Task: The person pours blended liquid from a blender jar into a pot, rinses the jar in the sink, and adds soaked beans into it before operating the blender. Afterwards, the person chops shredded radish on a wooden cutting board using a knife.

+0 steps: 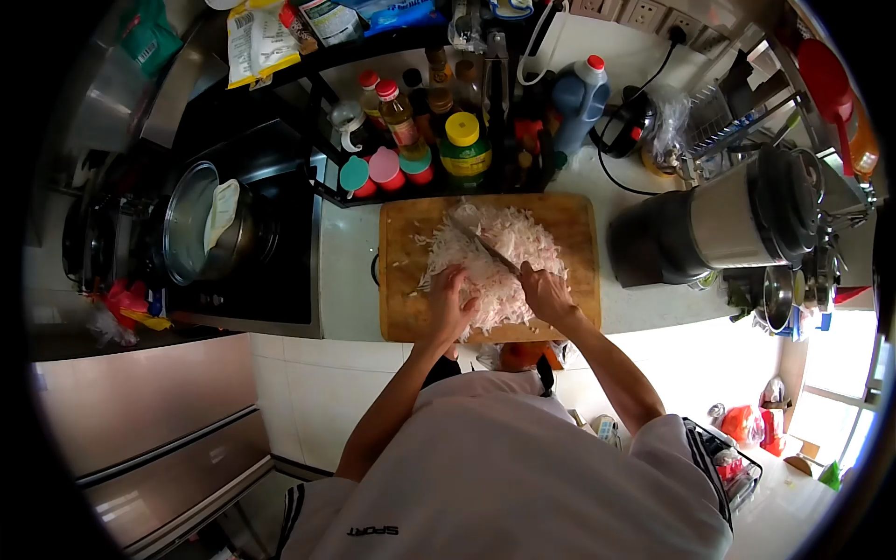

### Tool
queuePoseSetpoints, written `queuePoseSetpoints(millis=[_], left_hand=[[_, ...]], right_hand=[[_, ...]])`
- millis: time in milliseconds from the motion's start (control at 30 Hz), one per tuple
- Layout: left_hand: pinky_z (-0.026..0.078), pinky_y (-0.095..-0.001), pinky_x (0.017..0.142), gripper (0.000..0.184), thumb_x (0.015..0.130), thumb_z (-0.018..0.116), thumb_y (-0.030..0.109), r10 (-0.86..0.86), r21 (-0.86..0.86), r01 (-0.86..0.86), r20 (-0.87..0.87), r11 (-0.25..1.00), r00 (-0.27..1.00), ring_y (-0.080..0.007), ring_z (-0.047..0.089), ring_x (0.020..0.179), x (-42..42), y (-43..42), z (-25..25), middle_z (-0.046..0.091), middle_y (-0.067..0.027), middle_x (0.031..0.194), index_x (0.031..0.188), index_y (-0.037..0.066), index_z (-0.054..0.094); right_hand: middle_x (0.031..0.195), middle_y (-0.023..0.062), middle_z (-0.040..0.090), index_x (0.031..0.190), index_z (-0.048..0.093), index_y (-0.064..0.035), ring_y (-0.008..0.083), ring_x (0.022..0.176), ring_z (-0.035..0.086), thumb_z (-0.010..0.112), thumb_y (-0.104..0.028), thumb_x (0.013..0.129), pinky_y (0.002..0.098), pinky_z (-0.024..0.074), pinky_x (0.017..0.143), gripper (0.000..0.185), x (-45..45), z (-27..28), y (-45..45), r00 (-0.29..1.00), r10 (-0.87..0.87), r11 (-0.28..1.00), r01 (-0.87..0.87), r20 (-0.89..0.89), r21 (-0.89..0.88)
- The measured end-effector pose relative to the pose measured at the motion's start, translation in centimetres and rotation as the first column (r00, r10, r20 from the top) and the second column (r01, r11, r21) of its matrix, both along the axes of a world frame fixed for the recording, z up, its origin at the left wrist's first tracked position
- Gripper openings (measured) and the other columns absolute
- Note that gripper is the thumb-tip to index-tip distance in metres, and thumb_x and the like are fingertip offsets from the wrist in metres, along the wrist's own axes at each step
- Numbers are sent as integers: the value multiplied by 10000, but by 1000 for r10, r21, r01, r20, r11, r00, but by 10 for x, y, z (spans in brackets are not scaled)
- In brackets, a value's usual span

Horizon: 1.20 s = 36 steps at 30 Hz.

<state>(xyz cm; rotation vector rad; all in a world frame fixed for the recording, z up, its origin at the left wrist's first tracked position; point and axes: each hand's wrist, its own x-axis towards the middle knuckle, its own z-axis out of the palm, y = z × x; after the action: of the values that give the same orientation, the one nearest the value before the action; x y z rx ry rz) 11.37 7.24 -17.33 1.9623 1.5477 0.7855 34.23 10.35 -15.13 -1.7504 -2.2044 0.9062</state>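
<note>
A wooden cutting board (397,317) lies on the counter under a wide heap of finely shredded, white to pale pink food (504,303); I cannot tell its exact kind. My right hand (548,295) is wrapped round the handle of a kitchen knife (497,255), whose blade points up and left across the shreds. At the heap's left edge rests my left hand (452,304), thumb apart from the fingers, touching the shreds and holding nothing visible. Part of the blade's edge is hidden among the shreds.
On the left, a pot (177,224) with a pale utensil inside stands on the black cooktop (280,196). Sauce bottles and a yellow-lidded jar (465,154) line the back. To the right is a blender-like appliance (737,219), with a blue jug (581,98) behind.
</note>
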Motion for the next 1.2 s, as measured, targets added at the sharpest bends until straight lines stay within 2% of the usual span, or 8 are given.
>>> queuePoseSetpoints(millis=[100,300,533,667,833,933,1033,1200], left_hand=[[368,-435,1011,727,678,775,72,68,-23,-69,-16,997,998,-376,413,1196,-5,-8,1,426,-186,1324,1314,9,430],[353,-461,1004,1015,573,855,131,207,-105,-217,-99,970,973,-392,383,1202,-12,-33,3,369,-218,1319,1403,7,285],[351,-471,997,1236,513,879,137,257,-198,-280,-134,939,957,-430,391,1180,-10,-59,-25,338,-306,1287,1446,-53,91],[370,-461,982,1195,536,864,128,268,-245,-295,-138,924,953,-454,402,1163,0,-58,-38,334,-323,1272,1432,-89,104],[423,-476,907,1081,568,835,107,287,-209,-299,-86,931,954,-433,485,1068,12,-53,-24,419,-279,1208,1418,-80,194],[506,-357,698,917,646,772,2,286,-305,-271,4,913,958,-271,581,882,15,-48,-29,487,-197,1128,1386,-95,240],[506,-283,618,782,670,737,-44,360,-342,-290,162,894,919,-195,567,824,10,-39,-46,482,-137,1073,1345,-51,344],[536,-275,695,661,702,703,-61,224,-151,-181,357,972,907,-204,593,847,31,9,-10,496,-128,1102,1303,6,437]], right_hand=[[684,219,620,982,440,-17,431,647,608,443,-181,955,541,462,577,166,5,49,4,992,79,997,-81,93,18],[691,219,622,986,453,-33,428,661,612,428,-224,965,540,459,577,194,14,-18,3,992,38,997,-45,118,57],[707,237,612,1009,482,-46,437,649,608,425,-191,957,539,460,542,164,28,23,1,995,-12,995,3,99,96],[700,250,604,1003,483,-40,440,621,604,433,-188,954,534,453,512,164,36,-20,12,990,18,992,-35,138,121],[701,253,603,1015,488,-26,446,622,596,435,-168,937,540,460,525,170,26,33,2,997,-20,1000,19,70,24],[618,227,581,992,472,-27,436,568,580,491,-168,932,522,432,500,154,27,-37,-4,996,37,979,-52,76,198],[591,225,562,1007,460,-24,446,558,567,536,-181,925,521,422,492,193,31,-24,6,999,45,977,-50,30,206],[641,237,593,994,488,-33,453,597,589,526,-190,923,539,448,512,176,40,19,9,999,23,989,-29,42,142]])
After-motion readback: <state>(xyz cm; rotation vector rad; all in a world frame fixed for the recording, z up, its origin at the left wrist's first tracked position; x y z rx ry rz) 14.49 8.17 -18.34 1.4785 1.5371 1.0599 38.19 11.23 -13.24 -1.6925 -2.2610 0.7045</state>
